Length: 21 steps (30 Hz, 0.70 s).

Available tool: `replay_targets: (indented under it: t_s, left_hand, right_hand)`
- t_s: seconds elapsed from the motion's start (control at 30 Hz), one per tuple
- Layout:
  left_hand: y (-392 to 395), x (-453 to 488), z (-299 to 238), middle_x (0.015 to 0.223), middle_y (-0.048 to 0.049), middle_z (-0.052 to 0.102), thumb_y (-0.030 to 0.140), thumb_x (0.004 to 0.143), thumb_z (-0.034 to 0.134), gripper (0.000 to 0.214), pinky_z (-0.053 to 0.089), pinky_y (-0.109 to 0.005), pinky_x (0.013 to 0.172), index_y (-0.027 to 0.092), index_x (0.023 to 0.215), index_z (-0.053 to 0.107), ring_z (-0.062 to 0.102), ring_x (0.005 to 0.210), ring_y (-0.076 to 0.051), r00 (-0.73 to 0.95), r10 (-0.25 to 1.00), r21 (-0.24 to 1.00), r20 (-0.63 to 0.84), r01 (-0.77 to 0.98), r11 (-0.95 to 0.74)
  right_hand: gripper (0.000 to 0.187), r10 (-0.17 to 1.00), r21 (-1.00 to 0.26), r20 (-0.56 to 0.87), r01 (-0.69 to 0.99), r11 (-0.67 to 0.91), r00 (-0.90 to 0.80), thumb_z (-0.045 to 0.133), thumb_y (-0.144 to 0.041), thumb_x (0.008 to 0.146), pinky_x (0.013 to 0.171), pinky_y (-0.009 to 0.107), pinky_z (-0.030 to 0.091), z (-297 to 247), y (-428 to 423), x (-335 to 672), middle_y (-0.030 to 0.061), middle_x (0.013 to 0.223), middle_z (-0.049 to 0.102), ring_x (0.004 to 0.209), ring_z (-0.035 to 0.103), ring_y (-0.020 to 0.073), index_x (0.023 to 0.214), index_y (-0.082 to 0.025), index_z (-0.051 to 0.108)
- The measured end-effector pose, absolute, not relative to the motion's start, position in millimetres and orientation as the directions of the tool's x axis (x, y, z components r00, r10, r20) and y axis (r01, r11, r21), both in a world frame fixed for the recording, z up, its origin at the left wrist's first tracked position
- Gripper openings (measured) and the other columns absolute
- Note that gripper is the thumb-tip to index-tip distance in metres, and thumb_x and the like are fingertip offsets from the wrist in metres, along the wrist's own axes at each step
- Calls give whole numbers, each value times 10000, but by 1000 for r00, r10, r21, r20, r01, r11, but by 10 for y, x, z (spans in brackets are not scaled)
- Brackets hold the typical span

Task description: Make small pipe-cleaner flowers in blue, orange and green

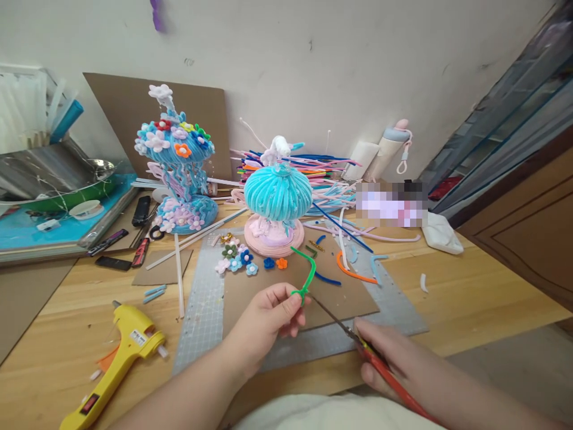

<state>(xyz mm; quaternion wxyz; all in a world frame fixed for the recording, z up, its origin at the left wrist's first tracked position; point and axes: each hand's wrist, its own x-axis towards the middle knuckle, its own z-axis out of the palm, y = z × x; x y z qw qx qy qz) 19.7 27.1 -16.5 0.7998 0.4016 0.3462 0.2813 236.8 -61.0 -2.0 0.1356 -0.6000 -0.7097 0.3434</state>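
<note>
My left hand (268, 319) is closed in a pinch on a bent green pipe cleaner (305, 272), held above a brown cardboard sheet (349, 298). My right hand (394, 364) grips red-handled scissors (358, 343), whose blades point at the base of the green pipe cleaner by my left fingers. Just beyond stands a blue pipe-cleaner dome on a pink base (277, 200), with several small pipe-cleaner flowers (237, 260) lying before it.
A taller blue flowered pipe-cleaner sculpture (179, 167) stands at the back left. A yellow glue gun (128, 352) lies front left. Loose pipe cleaners (313, 170) are piled against the wall. White sticks (179, 269), a grey cutting mat (201, 316) and a tray (54, 209) lie on the wooden table.
</note>
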Motion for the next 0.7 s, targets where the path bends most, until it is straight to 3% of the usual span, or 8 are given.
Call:
replay_targets:
  t_s: [0.1,0.4,0.7]
  left_hand:
    - [266,208,-168,588,19,542,418,739,645,295,273,-186,478,133,743,570,432,477,-56,609,722,824,-328,-189,533]
    - [226,253,-168,546,19,541,447,693,674,336,276,-187,456,147,659,526,439,462,-67,611,728,862,-311,-141,487]
    - [232,306,-123,532,18,522,417,701,671,314,359,-199,494,146,634,527,440,491,-80,679,679,866,-280,-127,484]
  right_hand:
    - [177,910,-660,-297,751,24,-290,468,-377,862,575,222,412,-19,-586,2312,16,775,580,666,519,146,831,-207,507]
    - [224,900,-692,-313,722,3,-303,430,-398,885,588,225,402,11,-554,2255,19,769,578,670,504,150,849,-196,519]
    - [318,924,-848,-160,528,52,-348,391,-449,902,591,247,434,-74,-587,2195,25,708,576,641,515,155,831,-193,568]
